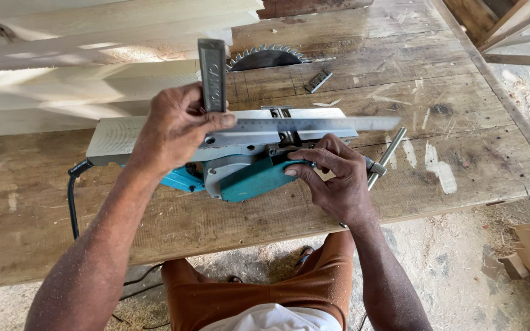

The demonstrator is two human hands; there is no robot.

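Observation:
A teal and grey electric planer [240, 165] lies upside down on a worn wooden workbench [400, 92], its metal sole facing up. My left hand [173, 125] presses a steel try square [216, 76] against the sole, with the blade [332, 124] lying flat along it to the right. My right hand [335, 178] grips the teal body near the planer's front end, fingers curled around it. A metal socket wrench [387, 156] lies on the bench just right of that hand.
A circular saw blade [266, 56] sticks up through the bench behind the planer. Pale planks [93, 55] are stacked at the back left. A small metal piece [318, 80] lies near the blade. A black cord [72, 202] hangs off the front edge.

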